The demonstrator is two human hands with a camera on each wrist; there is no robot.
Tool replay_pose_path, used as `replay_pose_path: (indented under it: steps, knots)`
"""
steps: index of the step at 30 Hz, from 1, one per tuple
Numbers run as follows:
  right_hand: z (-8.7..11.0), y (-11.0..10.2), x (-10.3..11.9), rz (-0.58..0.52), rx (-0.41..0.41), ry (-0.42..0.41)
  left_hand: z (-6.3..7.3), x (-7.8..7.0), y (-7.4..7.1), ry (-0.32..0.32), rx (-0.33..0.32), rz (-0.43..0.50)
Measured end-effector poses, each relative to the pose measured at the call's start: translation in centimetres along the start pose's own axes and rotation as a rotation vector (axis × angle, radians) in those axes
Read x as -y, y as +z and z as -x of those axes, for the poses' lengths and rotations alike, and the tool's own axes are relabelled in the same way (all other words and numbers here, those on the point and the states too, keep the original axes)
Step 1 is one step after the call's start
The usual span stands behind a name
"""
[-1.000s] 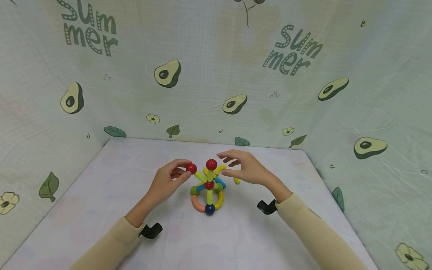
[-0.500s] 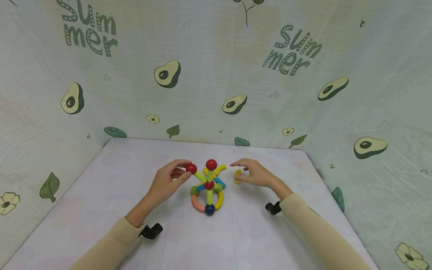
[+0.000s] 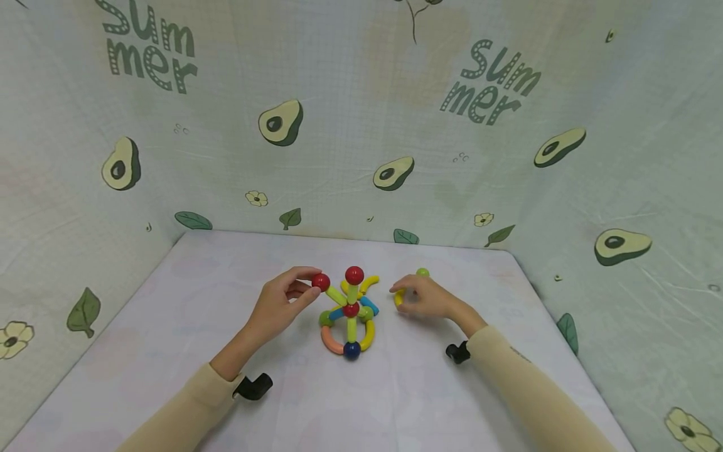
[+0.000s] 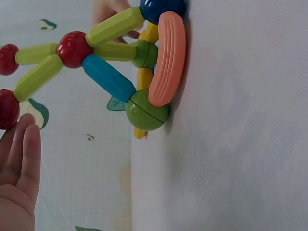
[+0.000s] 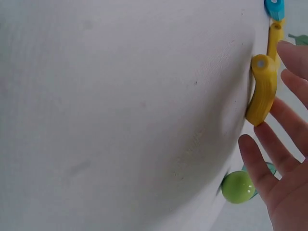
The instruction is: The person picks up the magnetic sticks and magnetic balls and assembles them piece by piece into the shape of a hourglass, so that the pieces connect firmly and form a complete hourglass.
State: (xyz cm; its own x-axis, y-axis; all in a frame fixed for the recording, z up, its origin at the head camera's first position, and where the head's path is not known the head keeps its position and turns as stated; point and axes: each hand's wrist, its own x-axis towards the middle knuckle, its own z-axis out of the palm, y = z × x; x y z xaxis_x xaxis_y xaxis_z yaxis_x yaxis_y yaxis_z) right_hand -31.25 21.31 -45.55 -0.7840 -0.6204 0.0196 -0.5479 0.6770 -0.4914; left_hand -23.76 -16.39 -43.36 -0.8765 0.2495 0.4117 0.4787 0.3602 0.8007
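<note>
On the table stands a build of magnetic rods and balls, with a red ball [image 3: 351, 309] at its centre and a curved salmon rod [image 4: 168, 57] low at its base. Thumb and fingers of my left hand [image 3: 285, 301] hold a second red ball [image 3: 321, 282] at the tip of a slanting lime rod [image 4: 38, 77]. My right hand [image 3: 426, 298] is around a curved yellow rod [image 5: 263, 89] lying on the table. In the right wrist view its fingers are spread along the rod's far side, with the thumb apart from it.
Behind the right hand lies a loose green ball [image 3: 423, 272]. More curved yellow rods [image 3: 369, 284] and a blue rod [image 3: 369, 306] lie by the build. A patterned cloth wall [image 3: 339, 176] rises behind the table.
My right hand has moved right, away from the build's upright red ball, and down to the loose yellow rod. The green ball now shows behind it. The left hand has stayed in place.
</note>
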Motion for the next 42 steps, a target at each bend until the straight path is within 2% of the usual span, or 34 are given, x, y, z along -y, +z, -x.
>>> replay_pose_path:
  steps: [13, 22, 36, 42]
  knots:
    - [0.7, -0.2, 0.2, 0.082, 0.016, -0.020, 0.0, 0.1, 0.1, 0.002, -0.002, -0.003]
    - [1.0, -0.3, 0.0, 0.052, 0.031, 0.004, -0.1, 0.1, 0.0, 0.017, -0.002, -0.001]
    - [1.2, -0.8, 0.3, 0.078, 0.064, 0.006, -0.1, 0.0, 0.0, 0.013, 0.001, -0.001]
    - [1.1, -1.4, 0.9, 0.055, 0.014, 0.023, -0.1, -0.1, -0.1, 0.015, 0.002, -0.005]
